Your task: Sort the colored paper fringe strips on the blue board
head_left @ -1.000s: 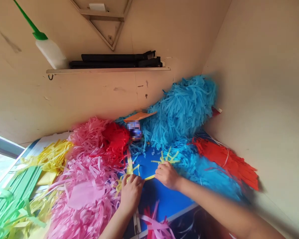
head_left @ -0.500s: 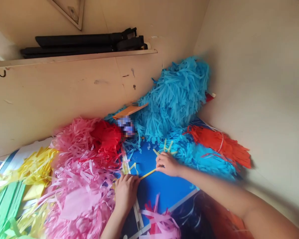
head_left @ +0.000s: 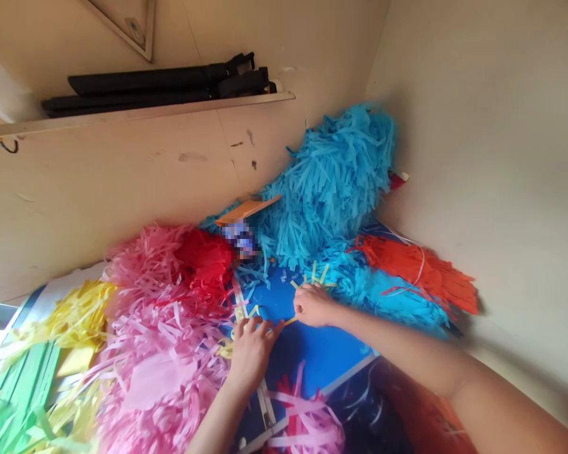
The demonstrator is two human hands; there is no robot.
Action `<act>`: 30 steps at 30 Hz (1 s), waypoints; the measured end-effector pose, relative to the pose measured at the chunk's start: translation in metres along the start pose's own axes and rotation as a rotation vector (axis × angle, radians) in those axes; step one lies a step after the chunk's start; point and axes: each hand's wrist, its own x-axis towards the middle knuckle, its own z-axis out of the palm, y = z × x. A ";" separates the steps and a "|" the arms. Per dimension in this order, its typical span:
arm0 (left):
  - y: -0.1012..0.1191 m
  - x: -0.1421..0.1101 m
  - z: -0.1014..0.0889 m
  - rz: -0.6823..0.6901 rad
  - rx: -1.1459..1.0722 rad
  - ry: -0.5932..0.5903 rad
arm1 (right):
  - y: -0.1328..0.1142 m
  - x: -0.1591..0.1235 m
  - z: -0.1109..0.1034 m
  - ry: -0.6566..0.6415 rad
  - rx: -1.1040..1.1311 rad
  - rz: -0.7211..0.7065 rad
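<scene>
My right hand pinches a thin yellow paper strip against a blue board, and more yellow strips fan out beyond its fingers. My left hand rests beside the strip's other end with its fingers spread, close to a small tangle of yellow strips. Pink shredded paper lies left of my left hand. Blue paper fringe lies just past my right hand, with a larger blue heap behind it.
Red and orange-red fringes, yellow and green paper, and an orange card surround the board. A cream wall rises behind and right. Black objects lie on a shelf.
My left hand has lifted slightly and its fingers have spread apart. My right hand has shifted a little up the board, still pinching the yellow strip.
</scene>
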 end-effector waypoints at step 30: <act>0.042 -0.021 -0.079 0.238 -0.217 0.701 | -0.060 -0.040 -0.073 -0.421 1.431 0.028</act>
